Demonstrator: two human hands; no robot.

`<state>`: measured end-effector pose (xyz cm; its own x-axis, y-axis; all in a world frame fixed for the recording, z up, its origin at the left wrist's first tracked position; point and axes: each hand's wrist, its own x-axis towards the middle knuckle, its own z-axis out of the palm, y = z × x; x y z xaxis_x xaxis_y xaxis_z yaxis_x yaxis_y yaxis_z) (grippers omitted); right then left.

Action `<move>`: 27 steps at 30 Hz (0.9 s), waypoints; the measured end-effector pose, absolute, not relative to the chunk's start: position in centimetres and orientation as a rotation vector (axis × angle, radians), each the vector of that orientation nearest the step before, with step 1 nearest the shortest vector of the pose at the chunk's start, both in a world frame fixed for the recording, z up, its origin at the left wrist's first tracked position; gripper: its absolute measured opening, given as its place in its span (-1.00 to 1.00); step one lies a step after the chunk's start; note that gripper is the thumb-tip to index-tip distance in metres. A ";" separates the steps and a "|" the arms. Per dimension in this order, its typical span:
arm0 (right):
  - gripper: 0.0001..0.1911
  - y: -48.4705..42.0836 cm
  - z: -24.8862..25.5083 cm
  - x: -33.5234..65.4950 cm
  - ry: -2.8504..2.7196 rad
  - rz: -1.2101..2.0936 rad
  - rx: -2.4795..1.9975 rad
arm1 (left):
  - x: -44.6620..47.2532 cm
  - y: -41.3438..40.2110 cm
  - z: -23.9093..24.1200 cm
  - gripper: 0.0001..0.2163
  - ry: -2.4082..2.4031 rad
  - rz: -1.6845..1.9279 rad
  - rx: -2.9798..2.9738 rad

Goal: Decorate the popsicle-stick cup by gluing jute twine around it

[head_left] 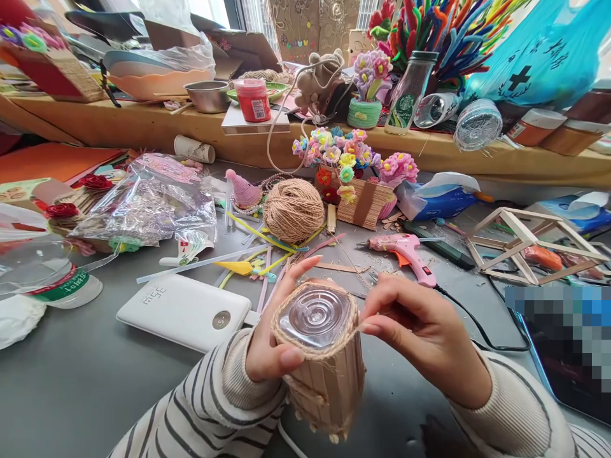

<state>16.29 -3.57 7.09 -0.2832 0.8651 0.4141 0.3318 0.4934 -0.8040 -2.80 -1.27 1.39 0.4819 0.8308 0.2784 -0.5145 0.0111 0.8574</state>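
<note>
Left hand (272, 346) fingers clamp the stick-clad jar (321, 356); right hand (424, 337) fingers pinch twine (356, 329) at its rim. Bare grey desk (86, 375) lies left of them, glue gun (405, 251) beyond.

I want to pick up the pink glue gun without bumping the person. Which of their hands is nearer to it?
The right hand. It sits just below the pink glue gun, apart from it. The left hand is farther, on the far side of the twine-wrapped jar that both hands touch.
</note>
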 end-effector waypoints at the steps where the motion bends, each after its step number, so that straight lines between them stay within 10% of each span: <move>1: -0.74 -3.6 7.1 16.3 -1.841 0.745 -0.997 | -2.8 -1.2 1.2 -0.18 0.337 1.079 1.133; 27: -0.78 -4.3 7.8 16.3 -1.652 1.126 -1.086 | -2.5 -1.5 2.8 -0.19 0.248 0.864 0.958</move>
